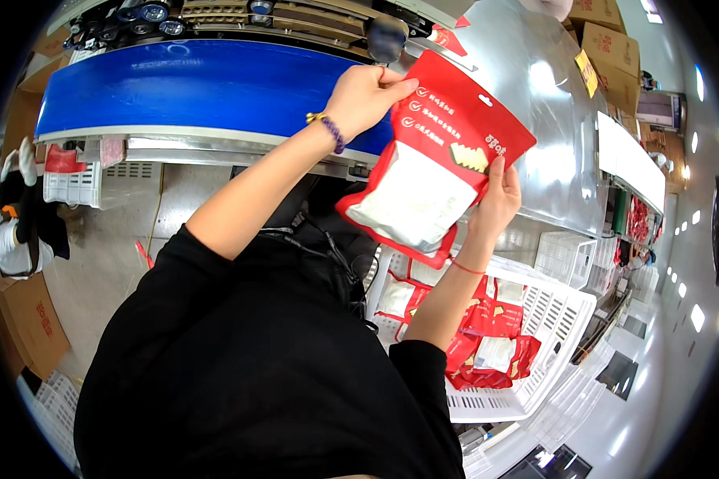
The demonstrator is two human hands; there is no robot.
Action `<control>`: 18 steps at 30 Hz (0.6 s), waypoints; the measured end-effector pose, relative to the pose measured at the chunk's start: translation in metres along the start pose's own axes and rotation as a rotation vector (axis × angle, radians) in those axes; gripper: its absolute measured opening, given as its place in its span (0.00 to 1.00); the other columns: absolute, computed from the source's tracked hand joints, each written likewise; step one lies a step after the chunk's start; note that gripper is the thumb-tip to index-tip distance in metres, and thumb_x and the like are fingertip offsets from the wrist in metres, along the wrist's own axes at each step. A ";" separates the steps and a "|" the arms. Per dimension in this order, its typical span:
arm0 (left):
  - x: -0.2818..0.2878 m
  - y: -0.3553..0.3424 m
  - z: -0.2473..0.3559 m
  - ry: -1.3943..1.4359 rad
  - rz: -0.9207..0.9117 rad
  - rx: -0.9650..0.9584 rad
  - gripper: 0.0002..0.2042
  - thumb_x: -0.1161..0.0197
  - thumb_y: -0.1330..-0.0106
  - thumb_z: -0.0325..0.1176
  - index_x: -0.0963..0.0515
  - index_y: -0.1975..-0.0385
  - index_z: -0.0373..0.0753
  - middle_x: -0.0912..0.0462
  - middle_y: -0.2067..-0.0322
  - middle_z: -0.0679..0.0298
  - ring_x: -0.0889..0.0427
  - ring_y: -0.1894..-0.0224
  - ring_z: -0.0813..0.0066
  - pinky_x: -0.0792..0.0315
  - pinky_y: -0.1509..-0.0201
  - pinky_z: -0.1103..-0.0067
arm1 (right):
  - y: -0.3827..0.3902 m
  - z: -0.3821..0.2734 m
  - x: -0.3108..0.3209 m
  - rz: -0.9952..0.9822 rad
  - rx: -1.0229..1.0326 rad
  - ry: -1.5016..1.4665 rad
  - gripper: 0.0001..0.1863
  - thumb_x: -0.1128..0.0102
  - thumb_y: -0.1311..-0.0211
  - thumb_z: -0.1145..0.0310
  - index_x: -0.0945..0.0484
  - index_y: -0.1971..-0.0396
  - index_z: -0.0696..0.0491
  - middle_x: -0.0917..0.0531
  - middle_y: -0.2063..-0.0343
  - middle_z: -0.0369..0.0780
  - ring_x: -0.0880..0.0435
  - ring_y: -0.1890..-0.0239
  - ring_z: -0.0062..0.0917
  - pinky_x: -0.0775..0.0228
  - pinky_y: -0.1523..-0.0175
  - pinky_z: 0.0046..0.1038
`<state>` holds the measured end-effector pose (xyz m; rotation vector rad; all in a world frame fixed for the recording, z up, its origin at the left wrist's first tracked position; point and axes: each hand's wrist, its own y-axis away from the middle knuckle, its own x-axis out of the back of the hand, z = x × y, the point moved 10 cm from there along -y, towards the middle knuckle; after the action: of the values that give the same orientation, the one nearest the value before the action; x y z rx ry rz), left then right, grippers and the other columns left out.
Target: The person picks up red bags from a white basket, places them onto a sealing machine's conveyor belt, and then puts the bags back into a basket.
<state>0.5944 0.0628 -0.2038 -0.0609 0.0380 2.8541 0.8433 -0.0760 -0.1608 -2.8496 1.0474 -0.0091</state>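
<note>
A red snack pouch (428,164) with a large white panel and a hang hole is held up in front of me, slightly tilted. My left hand (366,97) pinches its upper left edge between thumb and fingers. On the pouch's right edge, my right hand (497,201) grips with the thumb on the printed face. Below my right forearm stands a white plastic crate (558,335) with several similar red pouches (495,351) lying in it.
A blue conveyor belt (208,88) runs along the far left, beside a metal table (551,120). Cardboard boxes (611,60) are stacked at the back right. More white crates (567,257) stand at right. At far left is another person (25,231) wearing white gloves.
</note>
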 end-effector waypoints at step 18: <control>0.114 -0.013 -0.008 -0.241 0.200 0.090 0.19 0.42 0.34 0.47 0.18 0.74 0.35 0.19 0.82 0.64 0.24 0.83 0.77 0.31 0.75 0.78 | -0.039 0.028 -0.106 -0.250 -0.150 0.167 0.17 0.34 0.40 0.72 0.38 0.73 0.50 0.22 0.79 0.34 0.30 0.76 0.12 0.40 0.71 0.16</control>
<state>0.4893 0.1074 -0.2170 0.3219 0.1286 3.0318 0.7884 0.0248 -0.1815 -3.1443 0.7374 -0.2000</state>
